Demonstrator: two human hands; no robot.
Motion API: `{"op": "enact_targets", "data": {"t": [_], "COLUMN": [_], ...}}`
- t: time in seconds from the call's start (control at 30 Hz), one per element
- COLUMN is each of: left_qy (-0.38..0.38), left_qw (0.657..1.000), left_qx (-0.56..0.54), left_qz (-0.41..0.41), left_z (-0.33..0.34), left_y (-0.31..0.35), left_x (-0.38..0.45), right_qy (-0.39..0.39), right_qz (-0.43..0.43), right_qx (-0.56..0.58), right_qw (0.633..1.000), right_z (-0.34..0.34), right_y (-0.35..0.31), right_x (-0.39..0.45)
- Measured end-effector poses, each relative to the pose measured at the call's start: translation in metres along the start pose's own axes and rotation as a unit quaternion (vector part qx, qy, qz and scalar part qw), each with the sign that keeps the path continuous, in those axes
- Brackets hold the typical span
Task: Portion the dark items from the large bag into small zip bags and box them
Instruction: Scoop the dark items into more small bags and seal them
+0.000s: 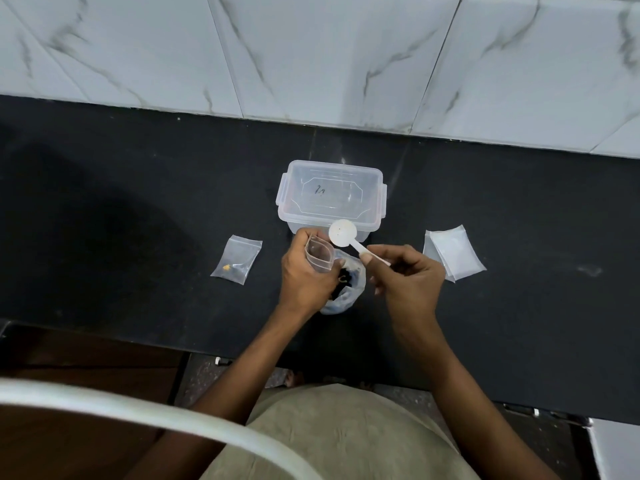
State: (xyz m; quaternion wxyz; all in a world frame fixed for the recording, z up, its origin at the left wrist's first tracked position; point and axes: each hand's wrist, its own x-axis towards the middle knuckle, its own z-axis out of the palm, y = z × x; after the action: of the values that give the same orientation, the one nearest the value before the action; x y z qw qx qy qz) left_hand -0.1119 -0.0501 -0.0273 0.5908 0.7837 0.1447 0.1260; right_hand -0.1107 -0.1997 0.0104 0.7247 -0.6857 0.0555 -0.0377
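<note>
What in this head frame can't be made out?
- Large bag: lower part hidden by the left hand; the dark items' kind is too small to tell.
- Small zip bag: contents unclear.
- Box: lid marking illegible.
- Scoop handle: partly covered by the right hand.

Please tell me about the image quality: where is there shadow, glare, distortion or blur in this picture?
Head view: a broad soft shadow darkens the left of the black counter; faint glare sits on the clear box lid; wide-angle distortion bows the wall tiles; a white curved bar near the lens is blurred; the hands, left and right, look reasonably sharp.
</note>
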Motion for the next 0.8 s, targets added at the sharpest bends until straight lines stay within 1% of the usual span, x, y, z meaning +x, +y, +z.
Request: {"op": "enact_targets", "data": {"t": [0.07, 0.1, 0.17, 0.23, 0.3, 0.37, 0.43, 0.53, 0.6, 0.73, 0.8], "left_qy": [0.023, 0.039, 0.074, 0.092, 0.063, 0.008, -0.028, -0.036, -0.028, -0.040, -0.039], "left_qw": [0.999, 0.999, 0.994, 0.985, 0.972, 0.959, 0.949, 0.937, 0.930, 0.898, 0.886], "left_qx": [0.023, 0.035, 0.059, 0.102, 0.152, 0.165, 0.143, 0.100, 0.065, -0.026, -0.076], "left_qz": [0.000, -0.008, -0.048, -0.109, -0.170, -0.229, -0.278, -0.332, -0.361, -0.437, -0.456], "left_z": [-0.005, -0.007, -0.012, -0.016, -0.017, -0.015, -0.011, -0.003, 0.001, 0.012, 0.019], "left_y": [-0.003, -0.004, -0.009, -0.016, -0.021, -0.021, -0.019, -0.018, -0.018, -0.012, -0.027], "left_x": [-0.001, -0.002, -0.004, -0.004, 0.000, 0.002, 0.001, -0.001, -0.002, -0.003, 0.000], "right_qy": [0.001, -0.004, -0.026, -0.049, -0.080, -0.111, -0.135, -0.146, -0.149, -0.145, -0.146], "right_qz": [0.052, 0.057, 0.011, -0.058, -0.109, -0.141, -0.149, -0.135, -0.124, -0.098, -0.093], "right_qx": [0.009, -0.020, -0.153, -0.284, -0.351, -0.404, -0.449, -0.478, -0.476, -0.463, -0.463], "right_qw": [0.999, 0.998, 0.988, 0.956, 0.927, 0.897, 0.871, 0.855, 0.858, 0.869, 0.869], "right_z": [-0.008, -0.012, -0.020, -0.022, -0.020, -0.016, -0.012, -0.007, -0.007, -0.010, -0.010], "right_y": [0.004, 0.008, 0.017, 0.025, 0.034, 0.042, 0.048, 0.052, 0.053, 0.052, 0.052], "right_x": [0.004, 0.006, 0.009, 0.009, 0.009, 0.008, 0.008, 0.010, 0.012, 0.014, 0.014]}}
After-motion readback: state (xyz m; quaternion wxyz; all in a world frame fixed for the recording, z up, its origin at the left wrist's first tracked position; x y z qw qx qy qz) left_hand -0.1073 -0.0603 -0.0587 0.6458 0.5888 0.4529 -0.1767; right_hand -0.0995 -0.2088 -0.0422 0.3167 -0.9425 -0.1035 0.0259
